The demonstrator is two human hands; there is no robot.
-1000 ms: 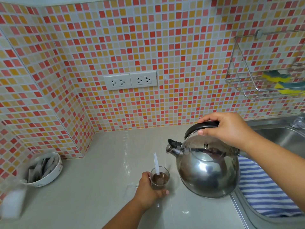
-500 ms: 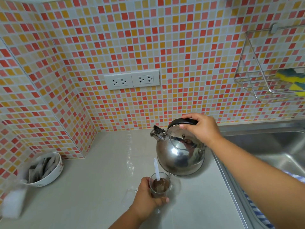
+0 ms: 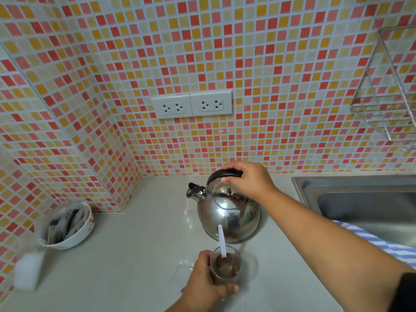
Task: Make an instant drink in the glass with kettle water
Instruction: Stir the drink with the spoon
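Well, one kettle (image 3: 229, 212) stands just behind one glass (image 3: 226, 264); right hand (image 3: 249, 179) grasps its handle, left hand (image 3: 202, 282) clasps the glass. One bowl (image 3: 67, 226) far left.

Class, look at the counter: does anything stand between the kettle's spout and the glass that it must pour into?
Nothing visible does. The kettle sits just behind the glass; only the white spoon stands in the glass itself, leaning toward the kettle.
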